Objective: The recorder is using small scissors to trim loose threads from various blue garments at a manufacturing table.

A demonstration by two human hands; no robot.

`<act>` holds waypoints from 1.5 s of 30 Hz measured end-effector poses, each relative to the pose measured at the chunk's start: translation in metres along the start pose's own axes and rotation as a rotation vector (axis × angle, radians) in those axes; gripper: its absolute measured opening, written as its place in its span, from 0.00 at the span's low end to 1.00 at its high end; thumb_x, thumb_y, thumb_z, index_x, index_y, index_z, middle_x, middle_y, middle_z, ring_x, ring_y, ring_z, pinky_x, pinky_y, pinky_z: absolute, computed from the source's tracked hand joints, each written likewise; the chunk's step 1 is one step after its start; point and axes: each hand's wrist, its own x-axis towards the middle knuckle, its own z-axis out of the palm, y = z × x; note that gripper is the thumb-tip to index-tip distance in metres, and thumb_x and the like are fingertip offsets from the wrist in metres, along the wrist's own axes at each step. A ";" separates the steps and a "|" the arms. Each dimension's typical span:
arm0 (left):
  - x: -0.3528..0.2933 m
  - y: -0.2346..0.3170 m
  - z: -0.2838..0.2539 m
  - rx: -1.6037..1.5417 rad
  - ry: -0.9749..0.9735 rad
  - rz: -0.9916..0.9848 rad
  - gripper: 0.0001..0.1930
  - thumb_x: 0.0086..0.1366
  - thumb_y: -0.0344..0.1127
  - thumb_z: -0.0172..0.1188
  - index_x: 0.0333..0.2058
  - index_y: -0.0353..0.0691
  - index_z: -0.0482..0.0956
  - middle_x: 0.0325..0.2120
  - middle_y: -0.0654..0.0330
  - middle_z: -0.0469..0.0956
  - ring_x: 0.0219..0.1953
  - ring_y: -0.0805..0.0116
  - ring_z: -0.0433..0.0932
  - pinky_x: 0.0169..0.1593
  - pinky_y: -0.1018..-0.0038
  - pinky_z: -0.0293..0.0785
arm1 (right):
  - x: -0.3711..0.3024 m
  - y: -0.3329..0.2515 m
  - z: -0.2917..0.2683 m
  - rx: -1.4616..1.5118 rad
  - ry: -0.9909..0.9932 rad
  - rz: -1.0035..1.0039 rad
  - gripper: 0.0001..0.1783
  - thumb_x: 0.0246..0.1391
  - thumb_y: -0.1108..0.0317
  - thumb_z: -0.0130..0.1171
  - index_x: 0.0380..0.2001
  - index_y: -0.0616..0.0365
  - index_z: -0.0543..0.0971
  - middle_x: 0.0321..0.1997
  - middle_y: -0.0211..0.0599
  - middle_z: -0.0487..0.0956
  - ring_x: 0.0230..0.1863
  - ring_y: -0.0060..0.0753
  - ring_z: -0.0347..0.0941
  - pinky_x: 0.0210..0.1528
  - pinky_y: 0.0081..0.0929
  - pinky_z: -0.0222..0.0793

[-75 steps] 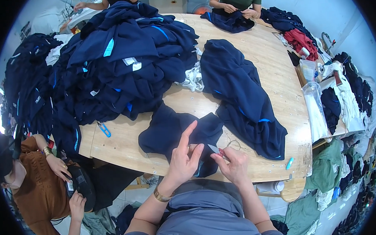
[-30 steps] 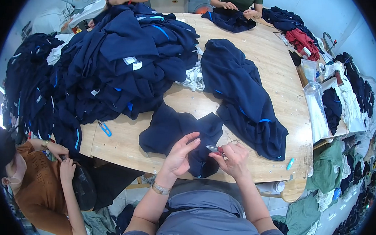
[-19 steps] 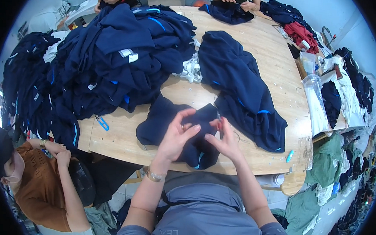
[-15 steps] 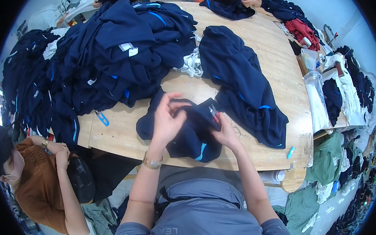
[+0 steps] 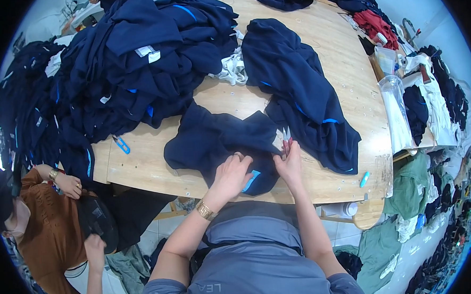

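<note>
A navy garment [image 5: 219, 133] with a light-blue patch lies spread on the table right in front of me. My left hand [image 5: 230, 175] rests on its near part, fingers bent and closed on the cloth beside the patch. At the garment's right edge, my right hand [image 5: 289, 167] holds small thread snips [image 5: 287, 139] with reddish handles, their metal blades pointing away from me. Its fingertips also touch the cloth edge. Just beyond lies another long navy garment [image 5: 301, 85] with bright blue trim, stretched toward the far side.
A tall heap of navy garments [image 5: 130, 62] fills the table's left side. Blue snips [image 5: 121, 144] lie near it, and a turquoise cutter [image 5: 364, 179] at the right. White cloth strips [image 5: 231, 68] sit mid-table. A person in brown [image 5: 50, 226] sits at my left; another's hands work across the table.
My left hand has come down from above the garment onto its near part. The garment now lies flatter, and the snips in my right hand point away. The person at left has moved an arm.
</note>
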 end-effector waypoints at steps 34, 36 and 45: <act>-0.039 0.014 -0.027 -0.223 0.469 0.448 0.12 0.44 0.30 0.69 0.26 0.40 0.75 0.25 0.60 0.76 0.25 0.65 0.76 0.27 0.75 0.72 | -0.030 -0.049 -0.084 0.915 0.007 0.109 0.14 0.38 0.84 0.50 0.18 0.53 0.60 0.21 0.23 0.61 0.22 0.14 0.58 0.24 0.16 0.61; -0.011 0.001 -0.030 -0.148 0.598 0.250 0.11 0.47 0.29 0.66 0.30 0.39 0.74 0.29 0.56 0.75 0.31 0.60 0.75 0.33 0.71 0.72 | -0.043 -0.064 -0.107 0.747 -0.273 0.093 0.16 0.37 0.82 0.55 0.16 0.53 0.58 0.19 0.21 0.59 0.21 0.13 0.57 0.24 0.15 0.59; 0.103 -0.068 0.000 -0.159 0.312 -0.096 0.13 0.54 0.37 0.61 0.36 0.36 0.76 0.32 0.48 0.75 0.35 0.53 0.75 0.39 0.66 0.71 | -0.045 -0.062 -0.103 0.824 -0.835 0.235 0.24 0.48 0.72 0.61 0.12 0.51 0.56 0.13 0.25 0.64 0.11 0.14 0.59 0.14 0.16 0.53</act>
